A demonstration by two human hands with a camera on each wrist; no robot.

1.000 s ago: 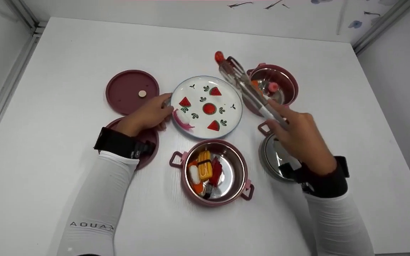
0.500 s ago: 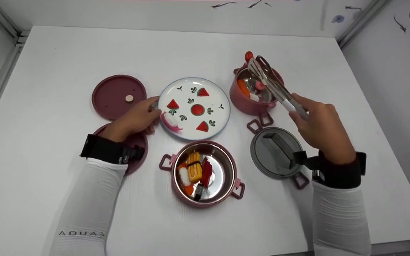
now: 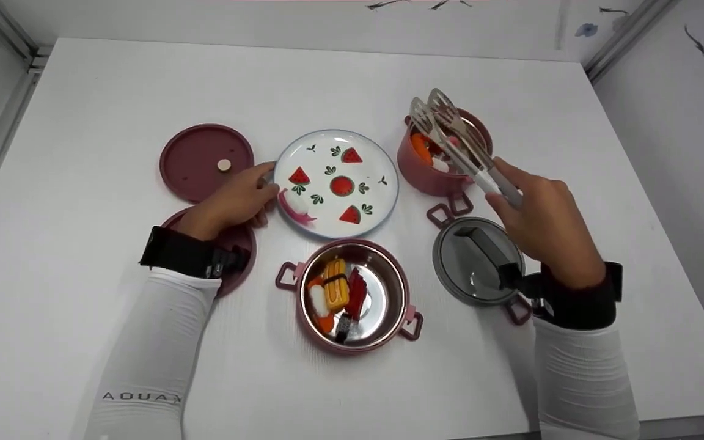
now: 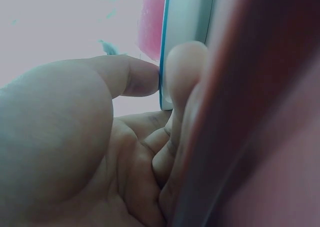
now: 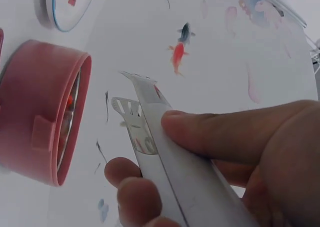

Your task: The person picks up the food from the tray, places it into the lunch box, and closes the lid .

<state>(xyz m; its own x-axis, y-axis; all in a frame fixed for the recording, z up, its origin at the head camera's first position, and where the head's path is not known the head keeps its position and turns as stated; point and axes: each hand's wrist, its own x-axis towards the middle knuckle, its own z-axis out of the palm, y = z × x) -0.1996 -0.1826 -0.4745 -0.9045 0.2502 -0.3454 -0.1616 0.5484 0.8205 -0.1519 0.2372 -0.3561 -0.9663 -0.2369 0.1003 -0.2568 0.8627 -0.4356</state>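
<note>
At the left of a white plate with a watermelon pattern, my left hand pinches the rim, thumb above and fingers underneath. A pink and white toy sushi piece lies near that side. My right hand grips the handles of metal tongs. Their slotted tips stand apart over the far pink pot, with nothing visible between them. Orange, white and pink toy food pieces show inside that pot, partly hidden by the tongs. In the right wrist view, thumb and fingers press the tongs' handles from both sides.
A near pot holds several toy sushi pieces, among them a yellow one. A grey lid lies below my right hand. Two maroon discs lie left, one behind my left hand, the other partly under my left wrist.
The tongs have moved right from over the plate's edge to the far pot. The red piece and dark piece at their tips are gone from there, and the tips have spread. My left hand stays on the plate.
</note>
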